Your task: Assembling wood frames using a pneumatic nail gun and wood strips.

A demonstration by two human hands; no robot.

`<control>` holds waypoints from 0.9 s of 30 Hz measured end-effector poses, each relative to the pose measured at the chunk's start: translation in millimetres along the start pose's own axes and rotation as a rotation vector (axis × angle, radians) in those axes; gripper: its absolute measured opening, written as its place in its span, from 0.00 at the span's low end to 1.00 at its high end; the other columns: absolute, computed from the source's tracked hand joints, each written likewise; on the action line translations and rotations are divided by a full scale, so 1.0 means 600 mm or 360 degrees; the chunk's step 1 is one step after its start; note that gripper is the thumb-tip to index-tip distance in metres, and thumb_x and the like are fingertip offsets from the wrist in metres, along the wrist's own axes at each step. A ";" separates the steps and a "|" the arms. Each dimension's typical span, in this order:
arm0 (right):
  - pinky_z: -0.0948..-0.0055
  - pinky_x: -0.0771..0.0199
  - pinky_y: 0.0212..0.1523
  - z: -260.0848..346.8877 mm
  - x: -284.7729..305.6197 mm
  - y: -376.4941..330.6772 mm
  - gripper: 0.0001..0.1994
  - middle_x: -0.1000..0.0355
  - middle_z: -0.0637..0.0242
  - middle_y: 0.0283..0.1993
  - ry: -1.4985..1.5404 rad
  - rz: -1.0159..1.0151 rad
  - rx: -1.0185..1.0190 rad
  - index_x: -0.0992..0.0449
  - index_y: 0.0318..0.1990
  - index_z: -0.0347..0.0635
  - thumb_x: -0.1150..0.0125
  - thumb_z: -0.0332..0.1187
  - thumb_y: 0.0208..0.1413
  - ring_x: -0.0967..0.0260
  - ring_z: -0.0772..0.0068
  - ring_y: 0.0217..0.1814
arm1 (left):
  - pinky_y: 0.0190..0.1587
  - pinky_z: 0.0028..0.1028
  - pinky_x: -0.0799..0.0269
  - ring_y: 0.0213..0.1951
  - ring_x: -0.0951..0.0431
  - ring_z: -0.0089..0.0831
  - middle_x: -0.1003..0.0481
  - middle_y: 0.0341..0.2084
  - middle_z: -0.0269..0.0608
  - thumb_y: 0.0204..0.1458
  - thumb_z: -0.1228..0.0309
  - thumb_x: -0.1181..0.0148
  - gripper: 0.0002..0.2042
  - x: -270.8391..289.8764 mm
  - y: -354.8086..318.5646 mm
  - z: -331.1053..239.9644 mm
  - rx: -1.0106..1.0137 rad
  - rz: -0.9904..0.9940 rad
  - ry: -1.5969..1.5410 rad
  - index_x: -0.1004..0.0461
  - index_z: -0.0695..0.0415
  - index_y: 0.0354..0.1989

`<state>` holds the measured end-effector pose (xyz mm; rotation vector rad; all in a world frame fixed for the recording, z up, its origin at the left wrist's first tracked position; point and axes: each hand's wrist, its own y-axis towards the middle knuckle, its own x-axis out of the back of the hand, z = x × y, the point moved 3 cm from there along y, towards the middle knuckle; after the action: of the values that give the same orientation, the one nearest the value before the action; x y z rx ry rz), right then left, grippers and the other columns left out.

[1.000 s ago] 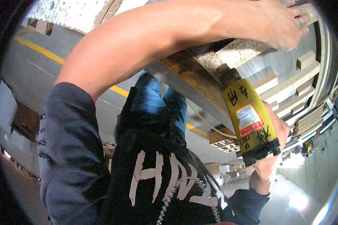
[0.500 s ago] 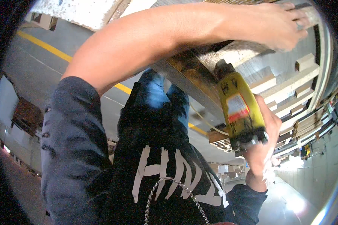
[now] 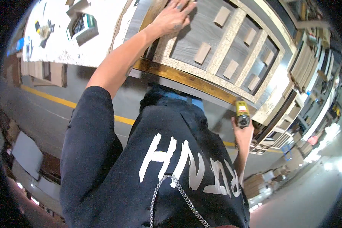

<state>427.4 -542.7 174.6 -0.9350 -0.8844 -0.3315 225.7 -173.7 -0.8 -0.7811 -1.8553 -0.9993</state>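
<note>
Up top, a panel was pressed flat by one hand while a tool was held low by the other.

The left hand [image 3: 173, 17] was laid open, fingers spread, on the grey panel [image 3: 201, 32] near its top edge. The right hand [image 3: 242, 133] was closed around a yellow tool [image 3: 241, 113], just below the panel's lower right corner. The hands were kept well apart. The tool's long side was pointed up at the frame [image 3: 201, 70] of pale board, so the right hand was the nearer one to that corner. Six small wood blocks [image 3: 202, 53] were counted on the panel, set between the frame's bars. One tool was seen. A yellow line [image 3: 45, 95] was painted on the floor far below.
</note>
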 end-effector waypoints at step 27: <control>0.52 0.36 0.59 -0.261 0.085 0.358 0.26 0.36 0.47 0.53 -0.0258 -0.1092 0.0315 0.30 0.57 0.34 0.38 0.43 0.57 0.40 0.44 0.58 | 0.61 0.53 0.42 0.60 0.38 0.61 0.39 0.60 0.67 0.55 0.66 0.41 0.31 0.012 -0.135 -0.169 0.1171 0.0017 0.0610 0.42 0.65 0.65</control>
<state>667.7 -539.8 50.1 -0.4543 -1.3538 -0.7453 196.6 -299.5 10.3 -0.1397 -1.6877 -0.3568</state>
